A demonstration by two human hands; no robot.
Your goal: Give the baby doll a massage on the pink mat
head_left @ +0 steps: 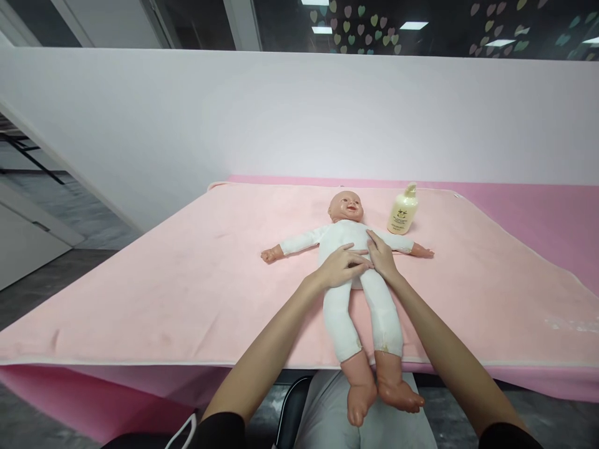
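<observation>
A baby doll (344, 234) with a white cloth body lies on its back, its arms spread to both sides and its feet hanging past the table's front edge. My left hand (344, 265) rests flat across the doll's lower belly, fingers stretched to the right. On the right side of the belly lies my right hand (381, 255), its fingers extended up toward the chest. The fingertips of both hands come close together at the middle of the belly. Neither hand grips anything.
A pale yellow pump bottle (402, 211) stands beyond the doll's arm at the right. Under the doll is a pink blanket (163, 280) spread over the table. A white partition wall (281, 118) rises behind it. A white cable (187, 430) hangs near my left arm.
</observation>
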